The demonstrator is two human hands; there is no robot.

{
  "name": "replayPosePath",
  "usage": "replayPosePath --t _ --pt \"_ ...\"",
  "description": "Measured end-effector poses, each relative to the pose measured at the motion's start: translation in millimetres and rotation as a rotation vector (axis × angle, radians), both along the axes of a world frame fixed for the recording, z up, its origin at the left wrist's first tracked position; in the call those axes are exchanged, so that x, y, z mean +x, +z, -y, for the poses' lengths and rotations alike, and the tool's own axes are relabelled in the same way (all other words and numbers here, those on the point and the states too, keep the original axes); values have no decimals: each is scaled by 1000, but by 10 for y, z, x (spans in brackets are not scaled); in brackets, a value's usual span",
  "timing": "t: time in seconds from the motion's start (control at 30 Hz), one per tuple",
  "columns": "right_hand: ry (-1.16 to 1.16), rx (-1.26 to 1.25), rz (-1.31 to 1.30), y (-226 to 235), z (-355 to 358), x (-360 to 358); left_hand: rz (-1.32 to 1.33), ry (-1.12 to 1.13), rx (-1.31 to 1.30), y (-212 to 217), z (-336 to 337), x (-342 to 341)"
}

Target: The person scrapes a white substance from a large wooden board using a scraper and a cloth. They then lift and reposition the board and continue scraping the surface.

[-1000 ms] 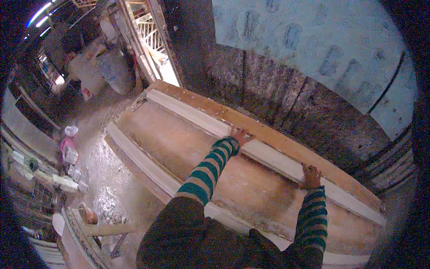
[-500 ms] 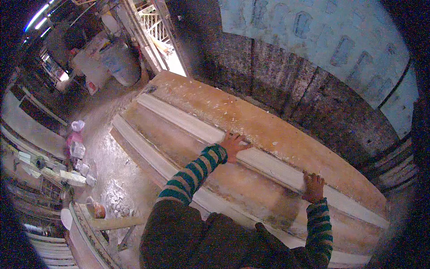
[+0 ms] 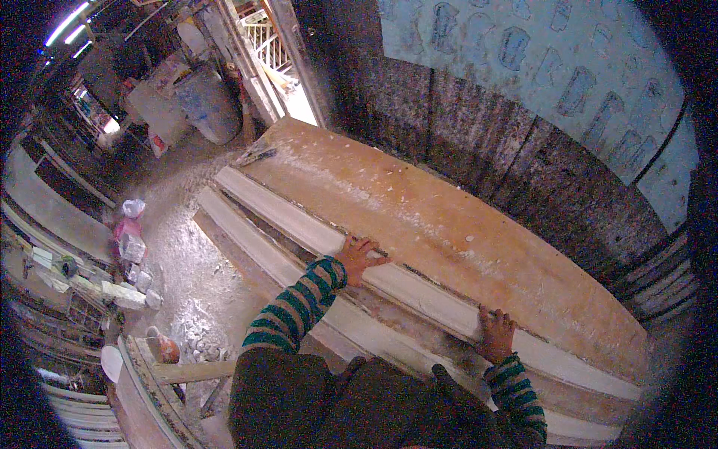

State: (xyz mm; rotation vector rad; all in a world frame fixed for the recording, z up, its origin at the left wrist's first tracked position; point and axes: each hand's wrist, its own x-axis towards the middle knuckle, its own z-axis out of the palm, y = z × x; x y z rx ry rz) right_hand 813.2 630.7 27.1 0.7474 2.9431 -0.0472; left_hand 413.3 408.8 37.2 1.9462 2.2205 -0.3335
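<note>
A long white moulding strip (image 3: 426, 295) lies slantwise on a worn orange-brown tabletop (image 3: 441, 206). My left hand (image 3: 359, 259) rests over it left of its middle, fingers spread and hooked over the far edge. Farther right, my right hand (image 3: 496, 334) grips the same strip, its fingers curled over the far edge. Closer to me runs a second white moulding strip (image 3: 254, 243), parallel to the first, with a narrow dark gap between them. My forearms and body hide part of this nearer strip.
White crumbs speckle the tabletop. Behind it stands a stained wall (image 3: 479, 123), with a bright doorway (image 3: 288, 82) at the far left. A large grey-blue barrel (image 3: 209, 105) is near that doorway. Plastic bags (image 3: 132, 247) and white rubble (image 3: 198, 325) lie on the dusty floor at left.
Both hands have drawn the far moulding strip toward me and slightly left. It now lies closer to the second strip, and more brown tabletop shows beyond it.
</note>
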Motion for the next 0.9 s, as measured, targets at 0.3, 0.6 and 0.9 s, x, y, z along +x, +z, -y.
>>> replayPosePath --t 0.3,0.6,0.9 --pt "-47 -197 -77 367 404 -164 -6 -97 125 -221 333 -171" --pt "64 -117 -283 -250 206 -142 156 -2 133 -194 302 -357" --pt "-129 131 -284 -468 382 -103 -21 185 -305 132 -137 -69"
